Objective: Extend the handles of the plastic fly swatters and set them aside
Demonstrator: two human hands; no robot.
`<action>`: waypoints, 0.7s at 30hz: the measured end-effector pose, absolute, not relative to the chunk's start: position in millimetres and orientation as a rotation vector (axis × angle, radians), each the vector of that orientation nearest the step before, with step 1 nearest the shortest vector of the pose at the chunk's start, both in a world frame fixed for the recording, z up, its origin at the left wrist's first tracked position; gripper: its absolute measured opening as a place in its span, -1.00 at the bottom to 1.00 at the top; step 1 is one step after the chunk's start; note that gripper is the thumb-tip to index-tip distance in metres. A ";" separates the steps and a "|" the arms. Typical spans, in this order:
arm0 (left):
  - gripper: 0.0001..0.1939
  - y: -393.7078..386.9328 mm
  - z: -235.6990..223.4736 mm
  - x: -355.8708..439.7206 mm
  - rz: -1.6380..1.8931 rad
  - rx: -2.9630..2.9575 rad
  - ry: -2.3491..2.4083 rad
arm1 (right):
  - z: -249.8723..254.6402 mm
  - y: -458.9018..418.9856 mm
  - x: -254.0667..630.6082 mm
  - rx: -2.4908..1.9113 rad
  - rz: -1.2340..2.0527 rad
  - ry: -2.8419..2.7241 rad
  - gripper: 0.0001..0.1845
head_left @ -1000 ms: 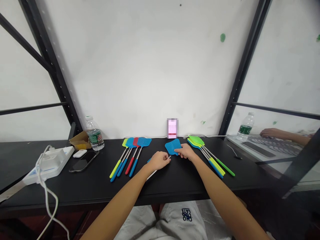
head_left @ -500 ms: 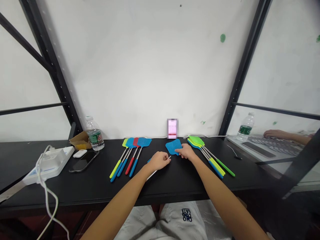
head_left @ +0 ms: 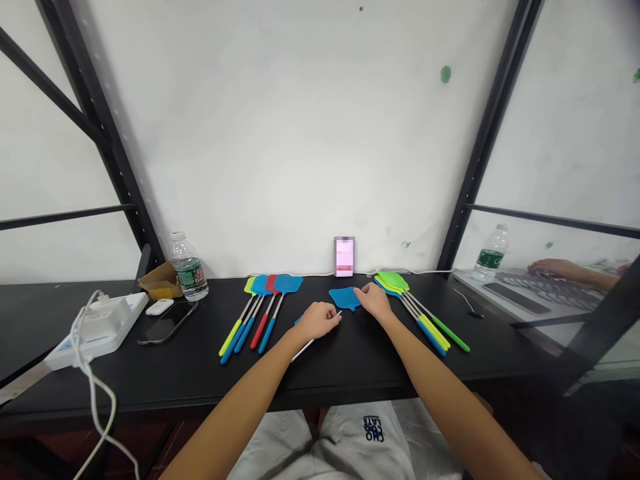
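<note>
My left hand (head_left: 319, 321) is closed on a thin metal rod (head_left: 303, 351), whose tip pokes out past the fingertips. A small bit of blue shows at that hand's left edge; the rest of it is hidden. Just to the right, my right hand (head_left: 374, 301) has its thumb and fingers closed on the right edge of a blue fly swatter head (head_left: 344, 298). The short neck of this head points toward me, apart from the rod tip. On the left lie several fly swatters (head_left: 270, 325) in yellow, blue and red. Another fanned group of fly swatters (head_left: 423, 321) lies right of my right hand.
A lit phone (head_left: 345, 257) leans on the wall. At left are a water bottle (head_left: 189, 270), a cardboard box (head_left: 161, 281), a dark phone (head_left: 169, 323), a white case (head_left: 160, 307) and a power strip (head_left: 103, 327). Behind the right-hand panel, a person's hand (head_left: 553, 268) rests near a laptop.
The swatter head has turned, its neck swinging from my right fingers round toward me. My right hand has shifted its grip to the head's edge. My left hand stays almost still.
</note>
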State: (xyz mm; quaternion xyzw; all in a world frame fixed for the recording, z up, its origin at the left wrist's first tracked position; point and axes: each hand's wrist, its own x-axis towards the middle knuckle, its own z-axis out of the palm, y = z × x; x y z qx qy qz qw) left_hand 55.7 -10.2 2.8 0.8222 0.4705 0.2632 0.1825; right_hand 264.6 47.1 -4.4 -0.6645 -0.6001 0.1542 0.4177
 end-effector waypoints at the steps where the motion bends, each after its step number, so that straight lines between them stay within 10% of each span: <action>1: -0.70 -10.0 2.7 55.5 0.762 2.302 1.322 | -3.1 44.5 261.5 -1.613 0.362 -1.541 -0.67; 10: -0.72 -10.7 4.3 57.8 1.011 2.111 1.130 | -0.1 15.2 222.7 -1.096 1.304 -1.878 -0.39; 21: -0.74 -10.4 4.7 58.6 1.136 1.997 1.209 | 2.9 13.4 223.0 -0.950 1.536 -1.693 -0.48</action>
